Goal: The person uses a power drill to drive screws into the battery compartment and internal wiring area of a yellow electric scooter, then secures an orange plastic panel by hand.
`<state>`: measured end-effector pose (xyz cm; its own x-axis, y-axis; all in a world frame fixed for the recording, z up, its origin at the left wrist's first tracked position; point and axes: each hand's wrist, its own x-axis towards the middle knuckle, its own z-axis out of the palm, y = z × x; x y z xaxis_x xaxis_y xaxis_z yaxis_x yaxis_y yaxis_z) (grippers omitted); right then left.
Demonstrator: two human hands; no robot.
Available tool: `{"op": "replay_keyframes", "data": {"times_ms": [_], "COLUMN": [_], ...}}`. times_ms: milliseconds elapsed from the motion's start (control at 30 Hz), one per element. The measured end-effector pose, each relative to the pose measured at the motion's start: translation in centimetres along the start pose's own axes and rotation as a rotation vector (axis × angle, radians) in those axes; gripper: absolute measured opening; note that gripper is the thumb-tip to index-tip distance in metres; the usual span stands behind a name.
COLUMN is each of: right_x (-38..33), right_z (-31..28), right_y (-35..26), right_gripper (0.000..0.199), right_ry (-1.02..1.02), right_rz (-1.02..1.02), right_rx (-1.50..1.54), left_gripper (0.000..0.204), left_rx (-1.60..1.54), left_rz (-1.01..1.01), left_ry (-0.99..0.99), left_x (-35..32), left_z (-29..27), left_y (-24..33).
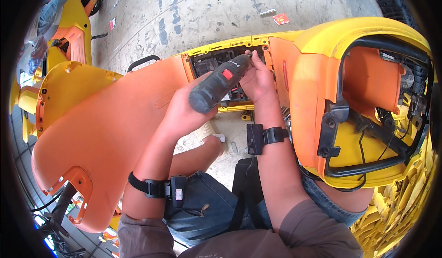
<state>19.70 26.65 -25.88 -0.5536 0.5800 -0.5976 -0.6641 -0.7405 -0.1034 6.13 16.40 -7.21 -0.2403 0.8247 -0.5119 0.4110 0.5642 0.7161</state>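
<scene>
two wrist bands [159,188] | left hand [184,113] fingers grip one screwdriver [220,81] | right hand [258,79] fingers pinch its tip | one orange-yellow shell [115,133]

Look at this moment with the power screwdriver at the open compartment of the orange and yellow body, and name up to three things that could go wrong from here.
1. The right hand has its fingers right at the tip of the power screwdriver, so a slip might hurt them.
2. The left hand holds the tool at an angle; the bit may skip off.
3. Wiring seems to sit inside the open compartment and could get snagged.
</scene>
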Motion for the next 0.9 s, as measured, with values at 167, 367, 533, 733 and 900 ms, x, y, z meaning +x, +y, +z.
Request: {"op": "replay_keyframes", "data": {"times_ms": [167, 367, 533, 733, 900], "right_x": [1.3, 1.1, 1.2, 2.2, 2.9], "right_z": [-1.3, -0.9, -0.4, -1.0, -0.6], "right_y": [0.1, -0.9, -1.6, -1.8, -2.0], "right_gripper": [0.03, 0.032, 0.031, 0.03, 0.034], "right_ry": [0.044, 0.117, 0.131, 0.171, 0.216], "right_rz": [-0.066, -0.143, -0.122, -0.17, -0.143], "right_rx": [0.062, 0.013, 0.008, 0.015, 0.122], "left_gripper": [0.065, 0.063, 0.061, 0.062, 0.068], "left_rx": [-0.081, -0.015, 0.055, 0.059, 0.042], "left_rz": [0.114, 0.096, 0.102, 0.099, 0.123], "left_ry": [0.02, 0.001, 0.0, -0.026, -0.031], "left_x": [1.2, 2.6, 3.4, 4.3, 4.9], "left_z": [2.1, 3.7, 4.1, 4.3, 4.3], "left_y": [-1.0, -1.0, -0.5, -0.6, -0.5]}}
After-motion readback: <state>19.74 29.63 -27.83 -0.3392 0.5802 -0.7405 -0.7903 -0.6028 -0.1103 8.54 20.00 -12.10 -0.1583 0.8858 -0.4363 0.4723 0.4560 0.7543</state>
